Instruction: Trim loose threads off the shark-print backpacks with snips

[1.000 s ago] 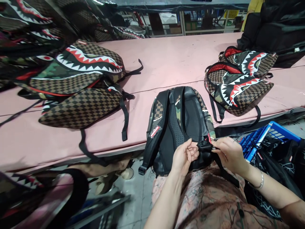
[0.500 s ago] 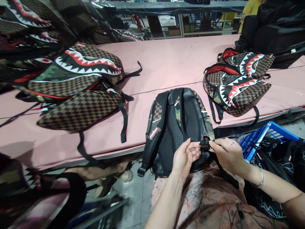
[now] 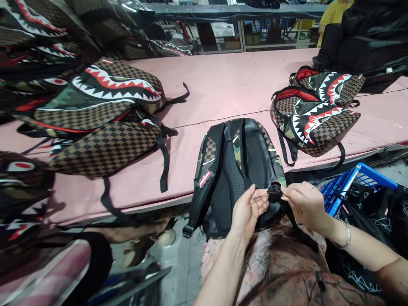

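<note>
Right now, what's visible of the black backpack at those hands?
The black, leathery-looking backpack slants, back panel up, between the pink table and a floral garment. It shows two shoulder straps, a perforated strip, checkered and camouflage patches, and a red-white label. The right hand pinches a small black fitting; the left hand touches it.

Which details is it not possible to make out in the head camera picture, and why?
All in the head view:
Front of the handled backpack: turned away.
Details of the black piece: too small, partly covered by the right hand.
Person in yellow: cut by the top edge, partly behind the black pile.
</note>
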